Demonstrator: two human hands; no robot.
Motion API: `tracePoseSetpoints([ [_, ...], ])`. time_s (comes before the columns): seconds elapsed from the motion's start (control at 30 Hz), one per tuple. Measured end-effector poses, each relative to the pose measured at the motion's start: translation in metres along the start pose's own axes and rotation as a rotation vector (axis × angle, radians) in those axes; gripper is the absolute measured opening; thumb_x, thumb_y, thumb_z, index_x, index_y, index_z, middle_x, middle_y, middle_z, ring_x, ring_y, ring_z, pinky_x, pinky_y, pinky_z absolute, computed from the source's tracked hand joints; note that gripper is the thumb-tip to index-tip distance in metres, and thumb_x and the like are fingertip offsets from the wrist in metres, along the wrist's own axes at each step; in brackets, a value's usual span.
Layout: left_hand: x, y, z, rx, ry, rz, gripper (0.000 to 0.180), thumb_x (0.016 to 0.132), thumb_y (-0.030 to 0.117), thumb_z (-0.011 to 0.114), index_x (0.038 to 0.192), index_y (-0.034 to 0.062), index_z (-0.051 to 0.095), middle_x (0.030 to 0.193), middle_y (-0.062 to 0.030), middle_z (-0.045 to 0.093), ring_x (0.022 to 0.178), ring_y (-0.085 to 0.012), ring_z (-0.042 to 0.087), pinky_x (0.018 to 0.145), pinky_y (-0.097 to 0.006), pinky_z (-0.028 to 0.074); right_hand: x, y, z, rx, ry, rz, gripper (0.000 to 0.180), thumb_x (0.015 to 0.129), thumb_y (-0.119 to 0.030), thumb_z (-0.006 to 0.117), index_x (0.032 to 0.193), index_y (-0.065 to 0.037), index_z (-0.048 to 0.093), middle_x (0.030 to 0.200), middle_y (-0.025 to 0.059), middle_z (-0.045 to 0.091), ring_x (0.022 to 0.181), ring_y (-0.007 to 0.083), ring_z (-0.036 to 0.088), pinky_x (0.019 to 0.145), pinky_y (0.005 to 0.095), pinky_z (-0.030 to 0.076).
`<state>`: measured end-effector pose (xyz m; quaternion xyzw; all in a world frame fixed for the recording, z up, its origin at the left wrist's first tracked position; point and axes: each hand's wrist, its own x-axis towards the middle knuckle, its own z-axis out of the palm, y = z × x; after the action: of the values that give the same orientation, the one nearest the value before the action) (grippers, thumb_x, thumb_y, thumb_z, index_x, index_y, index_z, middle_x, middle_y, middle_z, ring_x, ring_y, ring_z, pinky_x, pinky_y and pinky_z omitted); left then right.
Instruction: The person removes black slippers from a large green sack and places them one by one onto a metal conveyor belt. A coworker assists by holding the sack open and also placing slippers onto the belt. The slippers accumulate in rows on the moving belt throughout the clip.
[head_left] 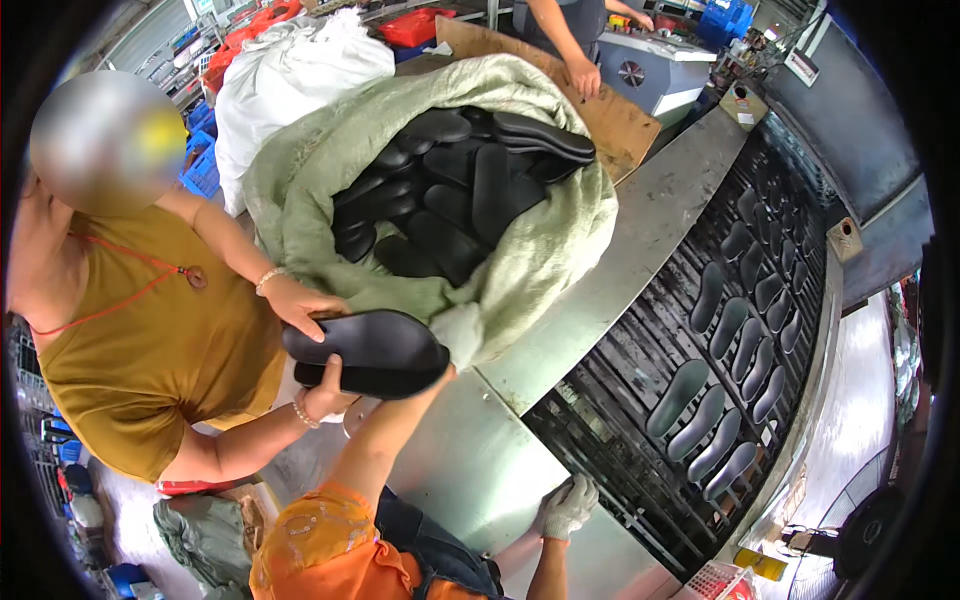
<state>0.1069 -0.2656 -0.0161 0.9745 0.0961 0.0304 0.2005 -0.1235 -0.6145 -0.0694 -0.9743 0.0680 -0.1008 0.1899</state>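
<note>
My left hand point(459, 336), in a pale work glove, is at the far right end of a pair of black shoe soles point(370, 345), beside the sack's rim. Its fingers are mostly hidden, so I cannot tell whether they grip. A co-worker in a mustard shirt holds the same soles with both hands point(312, 308). My right hand point(571, 507), also gloved, lies on the metal table point(500, 450) near the conveyor's edge, fingers stretched out and holding nothing. Beyond my left hand stands a wide, pale green woven sack point(560, 235) with many black soles point(450, 205) inside.
On the right, a dark slatted conveyor point(610, 470) carries several rows of soles point(700, 420). A white sack point(300, 75) stands behind the green one. Another person's hand point(583, 77) is over a brown board point(620, 130) at the back. A black fan point(870, 530) stands at lower right.
</note>
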Motion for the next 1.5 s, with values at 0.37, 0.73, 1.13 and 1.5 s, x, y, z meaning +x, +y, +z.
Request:
tracePoseSetpoints([
  [0.37,-0.154,0.064,0.044,-0.165,-0.03,0.161,0.069,0.09,0.021,0.064,0.151,0.0031,0.037,0.145,-0.0264,0.042,0.129,-0.0472,0.046,0.108,-0.051,0.042,0.073,-0.1,-0.034,1.376,-0.338,0.486,0.048,0.101,-0.029,0.062,0.137,0.003,0.054,0.123,0.013,0.065,0.11,0.0235,0.065,0.094,0.0347,0.054],
  [0.73,-0.208,0.042,0.004,-0.448,-0.199,0.184,0.066,0.095,0.021,0.063,0.152,0.0029,0.035,0.145,-0.0241,0.045,0.132,-0.0423,0.047,0.11,-0.05,0.042,0.05,-0.26,-0.036,-0.076,-1.127,-0.295,0.09,0.067,-0.058,0.076,0.15,-0.041,0.048,0.161,0.0276,0.031,0.149,0.0625,-0.001,0.115,0.0746,-0.002],
  [1.13,-0.278,0.05,0.037,-1.202,-0.644,-0.438,0.064,0.096,0.02,0.064,0.152,0.0048,0.035,0.144,-0.0175,0.05,0.132,-0.0346,0.05,0.11,-0.048,0.044,0.043,-0.127,-0.032,0.876,-0.927,0.088,0.058,0.084,-0.017,0.075,0.139,-0.003,0.06,0.12,0.0207,0.069,0.11,0.0312,0.065,0.097,0.0409,0.052],
  [1.5,-0.306,0.059,0.023,-1.641,-0.909,-0.778,0.063,0.098,0.02,0.065,0.152,0.0066,0.035,0.143,-0.0115,0.054,0.132,-0.0275,0.053,0.11,-0.047,0.045,-0.019,-0.014,-0.032,1.32,-0.482,0.87,0.034,0.088,-0.001,0.073,0.12,0.006,0.066,0.102,0.0093,0.074,0.085,0.0167,0.069,0.081,0.0317,0.058],
])
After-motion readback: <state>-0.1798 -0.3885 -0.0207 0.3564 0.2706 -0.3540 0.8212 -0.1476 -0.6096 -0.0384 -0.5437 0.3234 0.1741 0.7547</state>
